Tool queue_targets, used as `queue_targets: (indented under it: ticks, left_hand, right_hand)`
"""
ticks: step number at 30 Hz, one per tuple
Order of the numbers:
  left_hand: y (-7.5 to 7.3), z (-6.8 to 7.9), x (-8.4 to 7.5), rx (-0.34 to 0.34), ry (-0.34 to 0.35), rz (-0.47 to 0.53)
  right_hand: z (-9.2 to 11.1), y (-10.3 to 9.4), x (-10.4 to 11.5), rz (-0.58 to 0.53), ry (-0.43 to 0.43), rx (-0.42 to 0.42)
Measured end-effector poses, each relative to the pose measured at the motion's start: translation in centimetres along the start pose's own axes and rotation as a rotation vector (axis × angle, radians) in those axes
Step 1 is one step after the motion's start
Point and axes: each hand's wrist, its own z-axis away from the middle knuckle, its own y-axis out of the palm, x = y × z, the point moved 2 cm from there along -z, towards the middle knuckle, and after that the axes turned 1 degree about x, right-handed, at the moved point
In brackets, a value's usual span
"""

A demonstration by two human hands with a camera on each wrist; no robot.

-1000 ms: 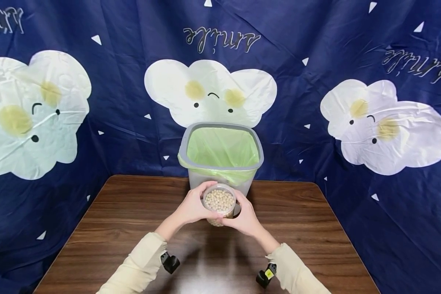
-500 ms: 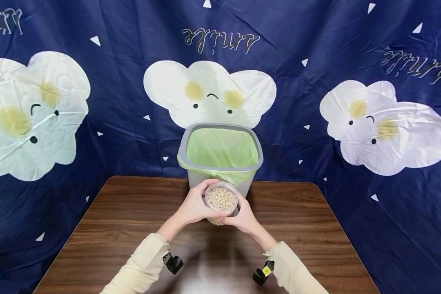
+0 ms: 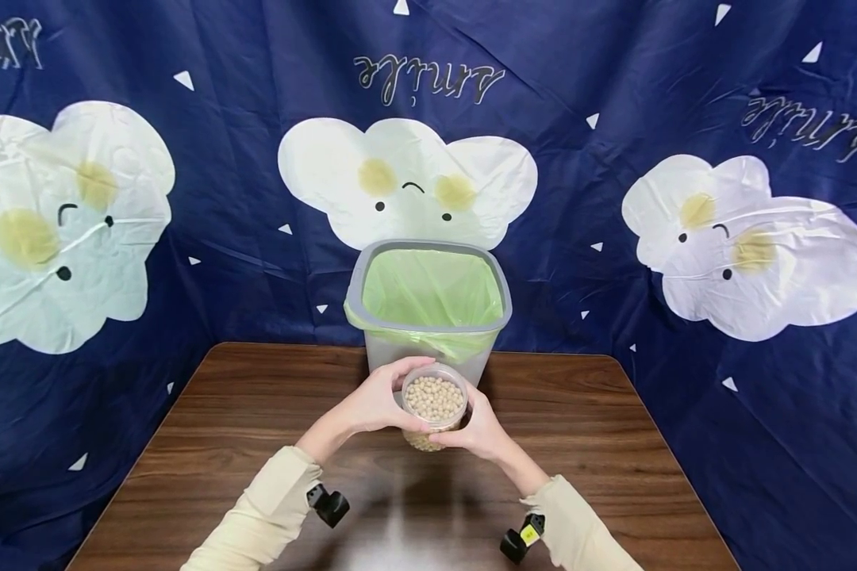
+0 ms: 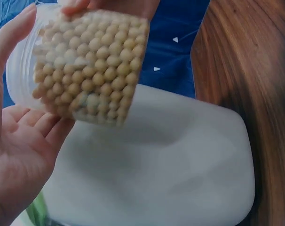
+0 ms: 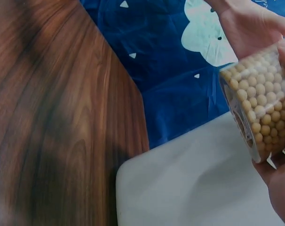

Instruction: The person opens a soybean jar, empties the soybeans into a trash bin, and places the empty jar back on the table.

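Observation:
A clear round jar [image 3: 436,400] filled with pale round beads or beans is held above the table in the head view. My left hand [image 3: 374,400] grips it from the left and my right hand [image 3: 484,427] from the right, thumbs on the near side. In the left wrist view the jar [image 4: 91,66] shows the beads packed against its wall, with the left palm and fingers [image 4: 27,141] round its rim end. The right wrist view has the jar [image 5: 265,101] at the right edge, its base facing left. No lid shows on the jar in the head view.
Just behind the jar, at the table's far edge, stands a light grey bin [image 3: 428,349] lined with a green bag [image 3: 432,289]. The brown wooden table [image 3: 257,396] is bordered by a dark blue cloth [image 3: 221,198] printed with clouds.
Both hands still hold the jar. It has shifted slightly to the right over the second, and in the last half second a little nearer to me, away from the bin.

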Motion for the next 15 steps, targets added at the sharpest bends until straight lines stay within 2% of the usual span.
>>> queue_targets:
  ticks: [9,15]
  left_hand:
    - [0.36,0.33,-0.96,-0.078,0.039,-0.036]
    - [0.91,0.44,-0.33,-0.112,0.06,-0.075]
  right_hand:
    - [-0.14,0.38,0.79,0.028,-0.047,-0.055]
    - [0.11,0.24,0.62,0.048,-0.015,-0.046]
